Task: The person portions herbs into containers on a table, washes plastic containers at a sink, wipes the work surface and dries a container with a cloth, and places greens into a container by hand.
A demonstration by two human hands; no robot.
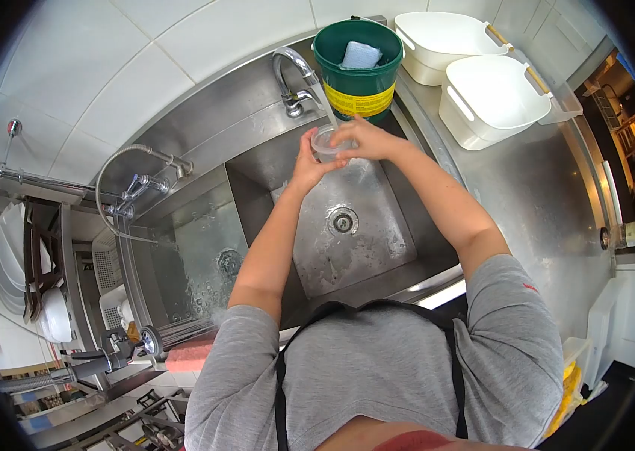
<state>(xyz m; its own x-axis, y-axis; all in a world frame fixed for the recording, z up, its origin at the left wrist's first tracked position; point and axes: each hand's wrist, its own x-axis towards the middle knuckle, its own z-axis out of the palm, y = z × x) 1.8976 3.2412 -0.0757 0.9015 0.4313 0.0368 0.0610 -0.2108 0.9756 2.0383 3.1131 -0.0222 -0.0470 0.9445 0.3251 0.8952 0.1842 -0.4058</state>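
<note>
Under the running faucet (296,71), a small clear plastic container (325,140) is held over the right sink basin (355,233). My left hand (311,167) grips its left side, with the thumb and fingers around the wall. On the other side, my right hand (368,140) has its fingers at the rim and partly inside the container. Water from the spout falls at the container's back edge. Whether the right fingers pinch the wall or only rub it, I cannot tell.
A green bucket (357,79) with a light blue sponge (361,55) stands behind the sink. Two white tubs (483,113) sit on the right counter. In the left basin (190,225), a spray head (151,342) sends out water. Stacked plates (13,259) are at far left.
</note>
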